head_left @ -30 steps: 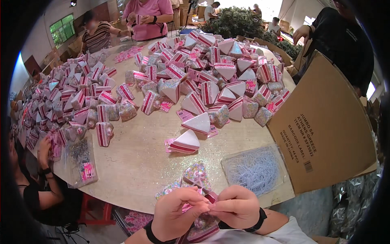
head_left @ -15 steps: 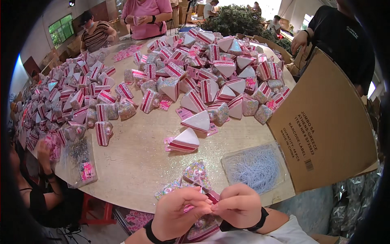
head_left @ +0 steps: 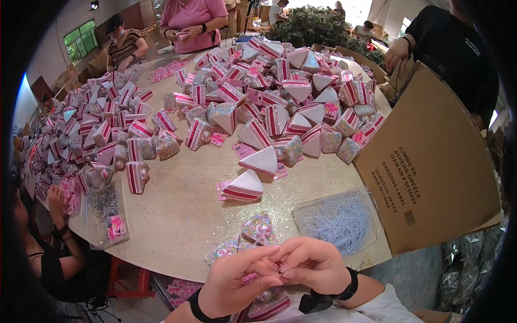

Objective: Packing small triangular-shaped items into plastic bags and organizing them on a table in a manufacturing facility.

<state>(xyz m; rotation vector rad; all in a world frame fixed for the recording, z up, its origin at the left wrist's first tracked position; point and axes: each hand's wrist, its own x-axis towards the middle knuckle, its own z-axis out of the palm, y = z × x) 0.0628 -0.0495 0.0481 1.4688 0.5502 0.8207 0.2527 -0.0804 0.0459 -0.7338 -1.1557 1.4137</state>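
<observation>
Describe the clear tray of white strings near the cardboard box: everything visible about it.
The clear tray is a shallow, see-through plastic container, roughly rectangular, lying flat on the round table near its right edge. It holds a loose tangle of thin white strings. Its right side meets the leaning cardboard box flap. No hand touches it.
</observation>
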